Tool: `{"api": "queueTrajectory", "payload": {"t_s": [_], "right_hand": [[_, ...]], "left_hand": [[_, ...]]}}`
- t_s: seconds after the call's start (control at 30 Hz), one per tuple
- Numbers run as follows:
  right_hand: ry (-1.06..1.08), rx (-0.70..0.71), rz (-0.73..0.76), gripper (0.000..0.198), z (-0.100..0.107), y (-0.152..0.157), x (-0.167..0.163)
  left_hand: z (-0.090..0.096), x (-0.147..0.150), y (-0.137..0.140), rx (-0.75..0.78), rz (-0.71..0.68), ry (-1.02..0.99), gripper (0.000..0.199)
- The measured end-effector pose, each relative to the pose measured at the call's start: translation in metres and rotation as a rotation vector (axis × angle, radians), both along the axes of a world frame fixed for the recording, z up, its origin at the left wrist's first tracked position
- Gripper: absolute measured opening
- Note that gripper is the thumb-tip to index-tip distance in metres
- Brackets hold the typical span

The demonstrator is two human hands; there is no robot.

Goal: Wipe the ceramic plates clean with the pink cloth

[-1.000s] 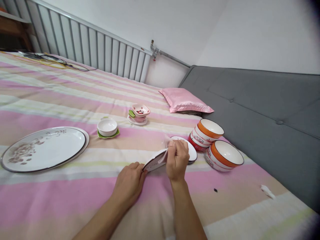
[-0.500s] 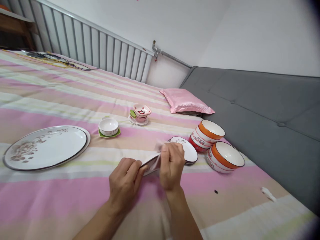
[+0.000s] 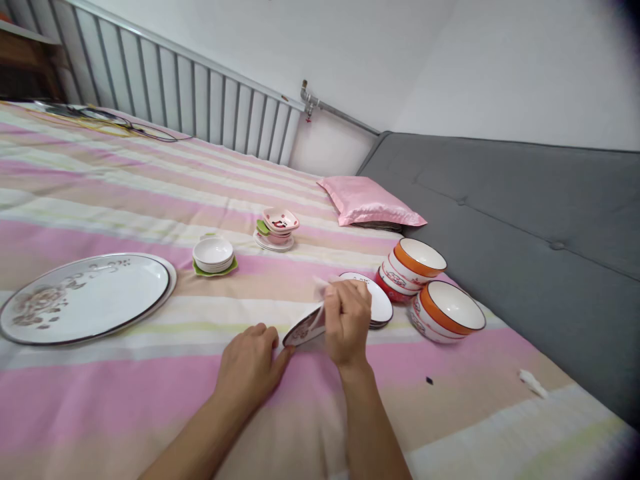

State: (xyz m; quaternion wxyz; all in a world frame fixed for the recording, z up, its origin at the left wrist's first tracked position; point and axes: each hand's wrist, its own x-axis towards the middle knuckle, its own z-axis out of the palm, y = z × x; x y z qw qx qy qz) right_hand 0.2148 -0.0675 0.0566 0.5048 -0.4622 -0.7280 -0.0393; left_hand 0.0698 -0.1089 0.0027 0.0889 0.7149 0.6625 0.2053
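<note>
That plate (image 3: 301,331) is tilted over the bed (image 3: 465,420), right hand (image 3: 346,321) with fingers curled round a cloth (image 3: 322,289). Can't tell if the left hand (image 3: 250,363) really grips the rim; a loose hold could let it slip.

No readable lettering is showing
Printed marks on the stacked bowls (image 3: 399,275), right of center in the frame, and on the small square dish (image 3: 281,219), near the middle, are appearing too small to read.

Plate (image 3: 302,329) left of bowls (image 3: 456,307).
</note>
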Motion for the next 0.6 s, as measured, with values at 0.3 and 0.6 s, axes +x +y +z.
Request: {"api": "queueTrajectory", "payload": {"t_s": [0.3, 0.6], "right_hand": [[0.066, 0.014, -0.019, 0.03, -0.0023, 0.0009, 0.0018], [0.301, -0.048, -0.057, 0.034, -0.0019, 0.0013, 0.0033]], "left_hand": [[-0.0031, 0.0071, 0.0024, -0.024, -0.133, -0.02, 0.029], [-0.0016, 0.0023, -0.002, 0.612, -0.002, -0.092, 0.022]]}}
